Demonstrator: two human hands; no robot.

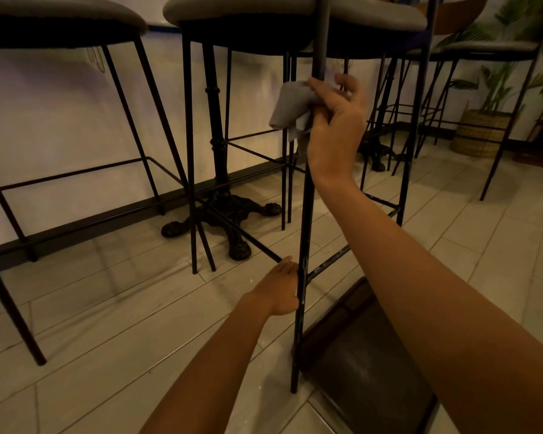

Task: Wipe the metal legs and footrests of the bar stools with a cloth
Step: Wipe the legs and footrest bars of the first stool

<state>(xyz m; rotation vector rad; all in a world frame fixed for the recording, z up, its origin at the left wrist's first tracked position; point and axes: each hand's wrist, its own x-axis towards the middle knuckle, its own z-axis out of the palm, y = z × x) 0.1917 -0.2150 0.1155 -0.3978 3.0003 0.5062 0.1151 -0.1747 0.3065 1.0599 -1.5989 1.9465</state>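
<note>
- The right grip (336,120) clenches a grey cloth (290,104) round the bar stool's front leg (306,214), high up, just under the seat (264,7).
- The left grip (279,291) grasps the same leg well below the right one, at the joint where the footrest bar (329,261) meets it.
- Beyond the left grip, a cast-iron table base (223,211) stands on the tiled floor (107,324).

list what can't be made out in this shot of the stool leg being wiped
Head view only:
- Left hand: its fingers go behind the stool leg, so its grip is unclear.
- Where the cloth meets the leg: covered by the right hand.
- Stool seats: cut off by the top edge.
- Dark flat thing at lower right: dim, cut off by the bottom edge.
</note>
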